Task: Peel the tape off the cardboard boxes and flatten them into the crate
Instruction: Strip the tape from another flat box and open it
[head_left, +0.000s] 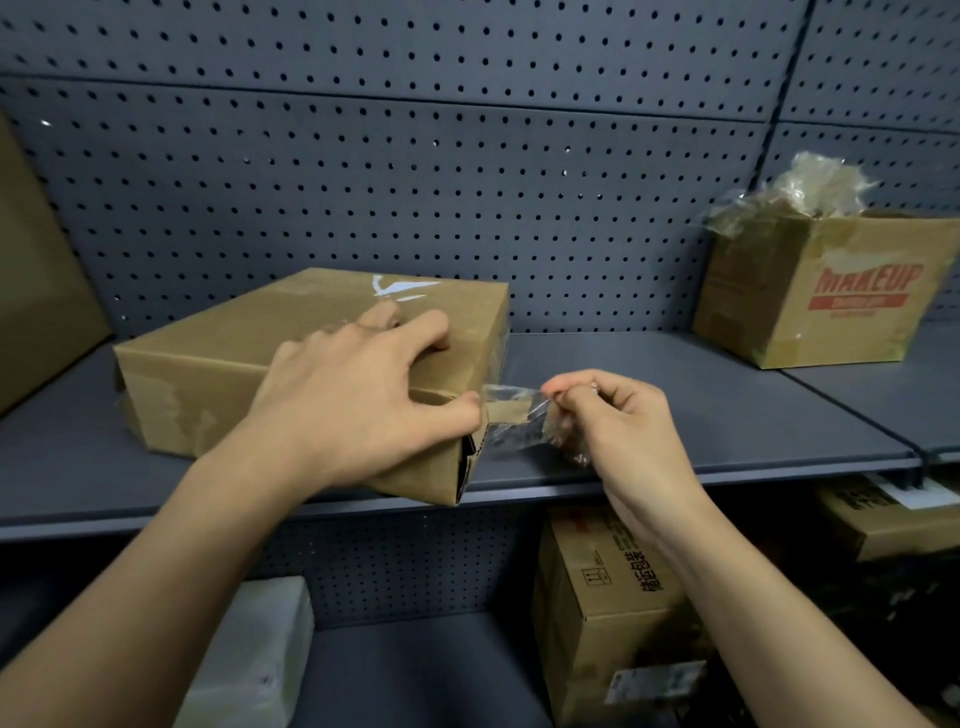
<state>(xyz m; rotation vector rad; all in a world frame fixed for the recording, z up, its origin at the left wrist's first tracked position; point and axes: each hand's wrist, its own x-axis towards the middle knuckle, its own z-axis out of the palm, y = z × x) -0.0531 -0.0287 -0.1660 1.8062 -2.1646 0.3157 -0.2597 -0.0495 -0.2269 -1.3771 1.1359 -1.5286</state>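
A flat brown cardboard box (208, 374) lies on the grey shelf (675, 405), its near corner jutting over the shelf's front edge. My left hand (358, 400) grips that box near the corner, fingers spread on top and thumb on the front face. A strip of clear tape (511, 415) stretches from the box's corner to the right. My right hand (608, 415) pinches the tape's free end between thumb and fingers, just right of the box.
An open box printed MAKEUP (826, 296), with crumpled clear tape (800, 192) on top, stands at the shelf's right. A cardboard sheet (36, 291) leans at left. Below are more boxes (602, 597) and a white parcel (260, 649). A pegboard wall (467, 156) backs the shelf.
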